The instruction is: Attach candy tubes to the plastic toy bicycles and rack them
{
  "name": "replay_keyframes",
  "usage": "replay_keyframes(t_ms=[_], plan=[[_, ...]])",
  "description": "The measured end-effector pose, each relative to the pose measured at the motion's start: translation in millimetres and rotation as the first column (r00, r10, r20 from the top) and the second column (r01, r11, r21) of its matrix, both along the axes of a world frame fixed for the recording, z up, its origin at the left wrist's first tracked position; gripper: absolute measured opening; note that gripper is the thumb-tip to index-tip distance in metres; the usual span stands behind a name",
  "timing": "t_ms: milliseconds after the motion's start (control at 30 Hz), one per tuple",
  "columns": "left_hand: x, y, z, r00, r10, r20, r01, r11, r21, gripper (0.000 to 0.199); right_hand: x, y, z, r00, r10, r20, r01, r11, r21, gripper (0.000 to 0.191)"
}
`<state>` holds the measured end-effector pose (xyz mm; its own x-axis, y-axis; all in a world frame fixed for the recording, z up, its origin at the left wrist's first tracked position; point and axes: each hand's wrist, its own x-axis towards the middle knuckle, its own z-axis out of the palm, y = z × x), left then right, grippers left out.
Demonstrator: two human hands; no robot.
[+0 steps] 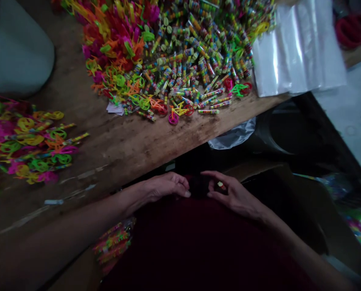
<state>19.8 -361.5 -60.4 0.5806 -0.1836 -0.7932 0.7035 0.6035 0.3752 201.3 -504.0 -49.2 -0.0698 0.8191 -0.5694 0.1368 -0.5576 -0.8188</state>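
Note:
My left hand [172,186] is in front of my dark red top, below the table edge. Its fingers are curled and the thumb lies against them; anything inside is hidden. To its right, my right hand [231,193] has its index finger and thumb apart, the other fingers bent. A small pale and reddish bit [220,184] shows in the gap between those fingers; I cannot tell whether the hand holds it. On the table beyond lie a heap of candy-filled clear tubes [195,60] and several colourful plastic toy bicycles [180,111].
Bright plastic parts [113,36] are piled at the back left. Another pile of bicycles with tubes [35,141] lies left, near a pale bucket [19,48]. Clear plastic bags [298,52] overhang the wooden table's [156,141] right end. An open cardboard box [329,210] stands lower right.

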Motion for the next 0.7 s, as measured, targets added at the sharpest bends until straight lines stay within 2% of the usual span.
replay_keyframes(t_ms=[67,133,233,300,367,467,500,567,700], plan=[[-4.8,-3.4,-5.1,0.999,0.051,0.009,-0.05,0.999,-0.012,0.021,0.5,3.8,-0.1,1.0,0.005,0.018,-0.006,0.999,0.037,0.047],[-8.3,-5.2,-10.2,0.997,0.065,0.039,-0.064,0.997,-0.033,0.02,1.0,6.9,2.4,0.995,0.029,0.098,-0.038,0.995,0.088,0.038],[-11.8,-5.6,-15.3,0.995,0.077,0.066,-0.072,0.995,-0.074,0.019,3.0,7.4,6.4,0.943,0.06,0.327,-0.13,0.971,0.199,0.019],[-13.4,-5.4,-17.0,0.993,0.093,0.07,-0.085,0.991,-0.106,0.018,6.8,3.7,6.7,0.888,0.117,0.444,-0.242,0.942,0.235,0.013],[-14.3,-5.2,-18.3,0.991,0.107,0.076,-0.097,0.988,-0.121,0.018,13.3,-2.9,4.3,0.815,0.224,0.534,-0.4,0.885,0.24,0.017],[-14.4,-4.6,-20.7,0.991,0.098,0.087,-0.087,0.988,-0.124,0.017,28.8,-16.2,-4.1,0.641,0.309,0.703,-0.615,0.754,0.23,0.025],[-14.3,-4.2,-21.6,0.992,0.087,0.089,-0.075,0.989,-0.129,0.017,36.0,-21.0,-7.7,0.586,0.293,0.756,-0.655,0.721,0.228,0.025],[-13.8,-2.9,-23.3,0.993,0.068,0.092,-0.055,0.989,-0.137,0.018,53.7,-30.4,-15.5,0.511,0.211,0.833,-0.681,0.691,0.242,0.023],[-12.4,-0.5,-25.1,0.994,0.06,0.091,-0.048,0.991,-0.126,0.02,94.6,-45.0,-29.6,0.454,-0.01,0.891,-0.644,0.687,0.336,0.018]])
